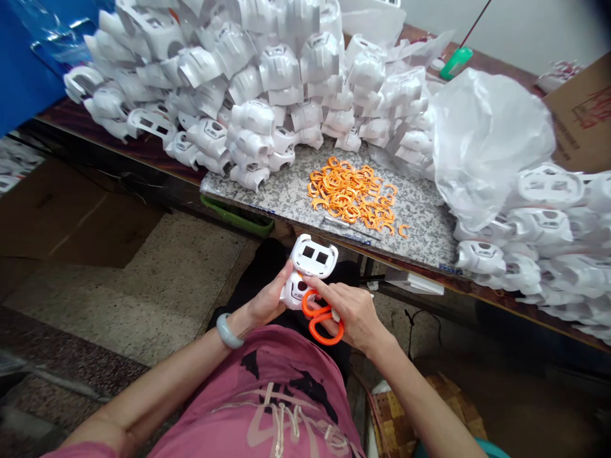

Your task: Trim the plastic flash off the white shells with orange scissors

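Note:
A white plastic shell (315, 257) with two square openings is held over my lap. My left hand (271, 298) grips its lower left side, fingers wrapped round it. My right hand (351, 313) is closed round orange-handled scissors (326, 340), its fingertips against the shell's lower part. The handle loops stick out below the fingers; the blades are hidden. Beyond the shell, a pile of small orange C-shaped pieces (348, 194) lies on the speckled stone board (281, 191).
Stacked white shells (279, 67) line the back of the table, with more (544, 222) at the right. A white plastic bag (491, 133), a green bottle-like object (456, 63) and a cardboard box (585, 114) stand at the back right. A green tray (236, 218) sits under the table edge.

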A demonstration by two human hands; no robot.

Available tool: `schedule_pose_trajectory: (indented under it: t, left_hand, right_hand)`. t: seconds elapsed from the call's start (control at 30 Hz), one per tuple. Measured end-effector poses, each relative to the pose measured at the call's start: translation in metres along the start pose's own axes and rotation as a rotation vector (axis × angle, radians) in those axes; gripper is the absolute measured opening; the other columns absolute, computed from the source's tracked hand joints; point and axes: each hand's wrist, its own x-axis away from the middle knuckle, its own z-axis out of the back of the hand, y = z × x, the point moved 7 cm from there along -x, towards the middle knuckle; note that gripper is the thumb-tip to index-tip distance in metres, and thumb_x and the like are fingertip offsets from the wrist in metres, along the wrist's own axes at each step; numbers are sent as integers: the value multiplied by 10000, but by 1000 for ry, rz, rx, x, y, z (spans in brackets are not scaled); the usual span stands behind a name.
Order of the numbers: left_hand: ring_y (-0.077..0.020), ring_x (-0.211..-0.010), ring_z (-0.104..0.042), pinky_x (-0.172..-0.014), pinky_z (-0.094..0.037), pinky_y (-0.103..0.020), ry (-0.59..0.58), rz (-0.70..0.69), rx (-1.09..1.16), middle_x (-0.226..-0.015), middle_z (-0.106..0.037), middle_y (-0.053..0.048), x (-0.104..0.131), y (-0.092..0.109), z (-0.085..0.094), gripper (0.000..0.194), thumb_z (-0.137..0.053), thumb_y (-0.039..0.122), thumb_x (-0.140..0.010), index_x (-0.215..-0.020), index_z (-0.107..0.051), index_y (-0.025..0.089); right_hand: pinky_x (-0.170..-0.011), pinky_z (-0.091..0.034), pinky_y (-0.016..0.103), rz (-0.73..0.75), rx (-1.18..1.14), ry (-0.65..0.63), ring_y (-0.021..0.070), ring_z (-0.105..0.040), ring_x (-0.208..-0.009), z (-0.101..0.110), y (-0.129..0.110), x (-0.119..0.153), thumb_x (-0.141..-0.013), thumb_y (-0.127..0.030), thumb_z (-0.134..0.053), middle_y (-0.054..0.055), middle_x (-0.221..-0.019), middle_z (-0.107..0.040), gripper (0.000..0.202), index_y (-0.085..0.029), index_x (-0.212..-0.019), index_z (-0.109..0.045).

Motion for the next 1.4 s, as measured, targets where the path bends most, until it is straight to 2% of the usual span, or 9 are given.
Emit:
schedule_pose_trajectory:
  t: [0.17, 0.27, 0.43, 0.53, 0.63, 0.73, 0.9, 1.1, 1.4]
  left_hand:
    - [-164, -794, -655, -706, -511, -247, 47, -32, 71, -959, -717, -74, -1, -1, 9, 424, -469, 505, -892, -1083, -660, 178]
    - [-180, -713, -653, -668, -518, -279, -19, -72, 7, -884, -714, -90, -1, 3, 8, 517, -444, 582, -866, -1076, -655, 159]
    - [-204, -645, -649, -604, -514, -317, -49, -113, -141, -925, -685, -131, -2, 12, 5, 669, -404, 685, -817, -1063, -647, 112]
    - [-209, -651, -654, -608, -512, -318, -36, -128, -171, -926, -674, -128, -1, 12, -1, 689, -426, 706, -791, -1068, -634, 110]
    - [-200, -630, -646, -615, -513, -318, -42, -124, -176, -905, -672, -120, -1, 7, -9, 687, -439, 712, -780, -1053, -628, 110]
    - [-176, -599, -630, -622, -510, -310, -59, -137, -170, -907, -678, -113, -1, 4, -17, 657, -440, 695, -793, -1067, -617, 124]
    - [-180, -609, -622, -638, -507, -320, -97, -129, -200, -894, -689, -116, 0, -2, -24, 685, -394, 707, -805, -1094, -613, 126]
    - [-185, -648, -621, -666, -486, -309, -125, -113, -243, -875, -693, -116, -1, -7, -21, 707, -333, 710, -825, -1043, -651, 118]
    - [-205, -684, -626, -683, -453, -307, -107, -107, -222, -770, -700, -83, 0, -13, -16, 653, -316, 636, -878, -1175, -601, 130]
  right_hand:
    - [-511, -372, 261, -35, 60, 11, 138, -520, -550, 2, 6, 6, -955, -434, -317, 27, -645, -583, 493, -100, -1228, -556]
    - [-532, -411, 252, -77, -43, 53, 140, -555, -580, 9, 12, 11, -941, -395, -367, 43, -688, -620, 438, -113, -1213, -563]
    - [-506, -417, 225, -346, -406, 301, 108, -551, -561, 36, 23, 14, -855, -284, -559, 27, -760, -651, 165, -202, -973, -639]
    - [-398, -306, 213, -476, -814, 569, 82, -368, -410, 49, 25, 8, -862, -396, -527, -47, -523, -454, 198, -220, -789, -582]
    - [-366, -239, 192, -396, -1159, 740, 75, -204, -364, 57, 17, -12, -875, -513, -426, -88, -452, -220, 349, -230, -672, -439]
    - [-355, -225, 179, -343, -1209, 773, 71, -161, -353, 61, 9, -30, -870, -556, -398, -93, -441, -177, 413, -225, -628, -345]
    - [-358, -238, 183, -261, -1278, 806, 66, -180, -348, 59, 2, -40, -846, -545, -472, -92, -430, -196, 417, -220, -613, -352]
    - [-357, -229, 181, -227, -1332, 794, 66, -191, -348, 55, 1, -43, -866, -499, -479, -93, -432, -215, 394, -218, -611, -373]
    - [-352, -236, 184, -220, -1302, 790, 57, -226, -317, 49, -2, -40, -812, -502, -570, -97, -394, -246, 424, -206, -565, -394]
